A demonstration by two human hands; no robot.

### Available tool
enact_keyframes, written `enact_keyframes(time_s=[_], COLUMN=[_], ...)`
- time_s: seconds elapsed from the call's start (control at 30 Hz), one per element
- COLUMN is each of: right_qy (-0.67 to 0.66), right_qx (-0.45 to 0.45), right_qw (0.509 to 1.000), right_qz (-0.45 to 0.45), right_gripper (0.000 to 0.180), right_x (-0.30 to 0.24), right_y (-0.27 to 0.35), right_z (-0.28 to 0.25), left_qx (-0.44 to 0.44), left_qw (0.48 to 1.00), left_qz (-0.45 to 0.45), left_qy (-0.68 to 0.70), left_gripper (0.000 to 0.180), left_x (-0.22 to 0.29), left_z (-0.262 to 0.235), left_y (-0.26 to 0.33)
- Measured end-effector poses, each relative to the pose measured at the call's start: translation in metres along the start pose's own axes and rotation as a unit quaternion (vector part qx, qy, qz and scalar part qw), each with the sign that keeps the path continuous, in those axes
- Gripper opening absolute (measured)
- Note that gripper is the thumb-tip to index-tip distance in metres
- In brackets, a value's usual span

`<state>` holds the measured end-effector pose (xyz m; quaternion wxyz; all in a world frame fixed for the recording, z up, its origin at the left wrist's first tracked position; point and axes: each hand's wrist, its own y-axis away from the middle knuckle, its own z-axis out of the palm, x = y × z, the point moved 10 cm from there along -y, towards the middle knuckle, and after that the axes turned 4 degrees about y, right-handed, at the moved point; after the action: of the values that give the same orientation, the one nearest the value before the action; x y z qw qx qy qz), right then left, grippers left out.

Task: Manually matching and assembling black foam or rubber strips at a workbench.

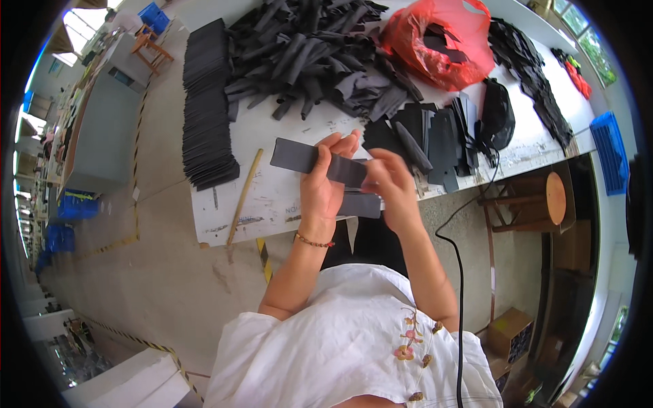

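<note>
Head view: the left hand (322, 187) is raised, palm up, over the near edge of the white counter (279, 194), its grip closed on a dark strip (296, 156), the thumb lying across the upper face. The strip extends past the thumb on both sides and slants slightly down toward the right. The right hand (396, 189) is at the strip's right end with fingers bent and fingertips touching it; blur is present there, and whether this grip is clenched on the strip cannot be told. A second dark piece (362, 205) shows just below the strip, between the hands; what supports it cannot be determined. A yellowish stick (245, 197) lies on the counter left of the hands. Farther left, a long row of closely stacked dark strips (207, 102) runs away from the person. Beside it, toward the far side, is a heap of loose, partly curled dark pieces (306, 58). A red plastic bag (410, 60) with dark contents stands right of the heap. Flat dark pieces (442, 144) lie beyond the right hand, near a black bundle (498, 112). A black cable (461, 272) hangs off the counter. A wooden stool (556, 197) stands at the right. A beaded bracelet (313, 241) is on the left wrist.
</note>
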<state>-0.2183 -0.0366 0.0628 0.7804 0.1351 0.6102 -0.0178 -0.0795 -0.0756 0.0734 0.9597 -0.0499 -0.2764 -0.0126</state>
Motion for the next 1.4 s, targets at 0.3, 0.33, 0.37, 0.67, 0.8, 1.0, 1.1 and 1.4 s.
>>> enact_keyframes(time_s=[0.3,0.33,0.37,0.67,0.8,1.0,1.1,1.4], right_qy=[0.248,0.306,0.357,0.242,0.013,0.160,0.246,0.496], right_qx=[0.031,0.033,0.035,-0.015,-0.017,0.008,0.004,0.137], right_qw=[0.902,0.835,0.753,0.913,0.999,0.984,0.967,0.826], right_qz=[-0.352,-0.457,-0.552,-0.329,-0.045,-0.075,-0.073,-0.230], right_gripper=[0.014,0.020,0.026,0.029,0.023,0.015,0.015,0.018], right_x=[-0.059,-0.075,-0.083,-0.043,0.025,0.031,0.035,0.019], right_y=[0.027,0.039,0.056,0.020,-0.004,-0.023,-0.040,-0.028], right_z=[0.002,0.010,0.019,-0.017,-0.030,-0.039,-0.044,-0.058], left_qx=[0.206,0.250,0.253,0.219,0.204,0.213,0.188,0.139], left_qw=[0.977,0.965,0.964,0.969,0.969,0.964,0.923,0.744], left_qz=[-0.010,-0.031,-0.030,-0.023,-0.021,-0.017,-0.050,0.047], left_qy=[-0.049,-0.076,-0.076,-0.114,-0.138,-0.155,-0.333,-0.652], left_gripper=[0.049,0.050,0.050,0.015,0.015,0.015,0.016,0.013], left_x=[0.009,0.012,0.013,0.023,0.018,0.025,0.036,0.039], left_z=[-0.049,-0.062,-0.065,-0.067,-0.066,-0.092,-0.107,-0.119], left_y=[0.012,0.019,0.023,0.028,0.029,0.022,0.009,-0.001])
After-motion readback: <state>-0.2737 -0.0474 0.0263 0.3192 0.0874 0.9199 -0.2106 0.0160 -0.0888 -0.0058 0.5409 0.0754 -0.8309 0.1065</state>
